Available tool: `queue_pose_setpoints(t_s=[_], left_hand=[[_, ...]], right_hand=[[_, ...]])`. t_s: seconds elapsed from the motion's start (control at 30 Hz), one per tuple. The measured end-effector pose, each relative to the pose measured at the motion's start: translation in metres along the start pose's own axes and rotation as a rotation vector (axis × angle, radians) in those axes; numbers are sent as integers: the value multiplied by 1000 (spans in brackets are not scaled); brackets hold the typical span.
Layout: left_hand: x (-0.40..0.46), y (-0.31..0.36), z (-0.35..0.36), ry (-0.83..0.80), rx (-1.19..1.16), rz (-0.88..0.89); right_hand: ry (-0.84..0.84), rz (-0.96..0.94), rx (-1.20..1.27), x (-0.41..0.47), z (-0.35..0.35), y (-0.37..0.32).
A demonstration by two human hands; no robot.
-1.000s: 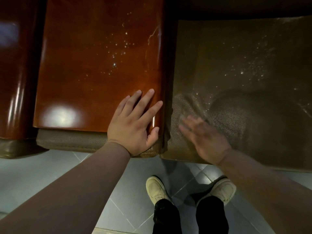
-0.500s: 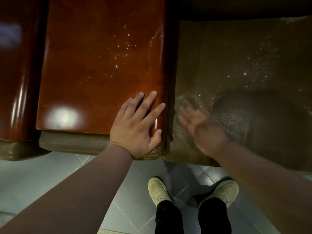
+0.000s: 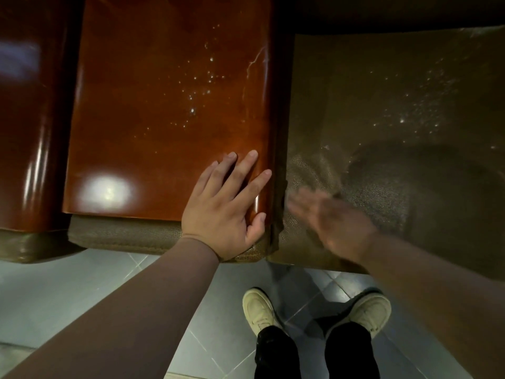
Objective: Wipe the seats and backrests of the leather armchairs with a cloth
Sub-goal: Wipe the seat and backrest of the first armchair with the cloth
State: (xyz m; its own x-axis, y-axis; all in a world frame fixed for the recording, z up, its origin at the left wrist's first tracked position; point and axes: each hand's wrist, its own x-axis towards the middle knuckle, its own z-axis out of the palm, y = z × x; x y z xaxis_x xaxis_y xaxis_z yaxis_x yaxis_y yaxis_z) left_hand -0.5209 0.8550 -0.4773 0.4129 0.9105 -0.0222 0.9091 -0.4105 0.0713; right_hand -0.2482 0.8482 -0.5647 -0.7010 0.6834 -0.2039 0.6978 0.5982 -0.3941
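Left hand (image 3: pixel 226 212) flat, fingers spread at 5 o'clock of the glossy brown armrest (image 3: pixel 164 119), likely bracing. Right hand (image 3: pixel 336 217), blurred, looks flat and loose over the olive seat (image 3: pixel 396 110) at 3 o'clock. Cloth not visible; droplets unwiped.

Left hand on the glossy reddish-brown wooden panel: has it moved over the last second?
No. The left hand stays flat near the glossy reddish-brown wooden panel's front right corner, fingertips at the same spot.

A lounge or waiting room, I'd say — glossy leather armchairs (image 3: pixel 169 110) at twelve o'clock, grey tiled floor (image 3: pixel 68 291) underfoot.
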Motion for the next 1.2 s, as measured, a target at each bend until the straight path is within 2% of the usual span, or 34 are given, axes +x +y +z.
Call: queue_pose_setpoints(t_s=[0.1,0.17,0.23,0.33,0.43,0.47,0.5,0.63,0.7,0.77,0.83,0.9,0.97,1.0,1.13,1.2], left_hand=[[0,1,-1,7,4,2],[0,0,-2,6,10,7],[0,1,-2,-3,11,11],[0,1,1,-1,5,9],[0,-1,2,28,-4,3],[0,-1,2,27,-1,0],[0,0,1,23,1,-2],[0,1,-1,13,4,2],[0,2,-1,9,0,5],[0,2,0,16,4,8],[0,1,0,22,7,10],[-1,0,1,33,4,10],[-1,0,2,38,2,9],[-1,1,2,36,-2,8],[-1,0,2,33,-3,10],[0,1,2,34,-5,9]], right_hand=[[161,330,26,46,-16,26],[174,431,83,55,-14,20],[120,365,63,43,-2,-5],[29,94,49,-8,22,-36],[-88,-64,5,-35,16,-29],[-105,-56,-21,-30,8,-19],[-114,18,-60,-18,-1,-8],[78,436,-88,26,-25,28],[140,508,-31,23,-18,17],[115,438,4,2,-1,-9],[54,267,39,-34,17,-30],[-4,118,28,-63,22,-27],[8,91,-16,-67,15,-7],[56,167,-20,-61,7,4],[263,680,57,-6,-28,44],[312,787,146,24,-33,47]])
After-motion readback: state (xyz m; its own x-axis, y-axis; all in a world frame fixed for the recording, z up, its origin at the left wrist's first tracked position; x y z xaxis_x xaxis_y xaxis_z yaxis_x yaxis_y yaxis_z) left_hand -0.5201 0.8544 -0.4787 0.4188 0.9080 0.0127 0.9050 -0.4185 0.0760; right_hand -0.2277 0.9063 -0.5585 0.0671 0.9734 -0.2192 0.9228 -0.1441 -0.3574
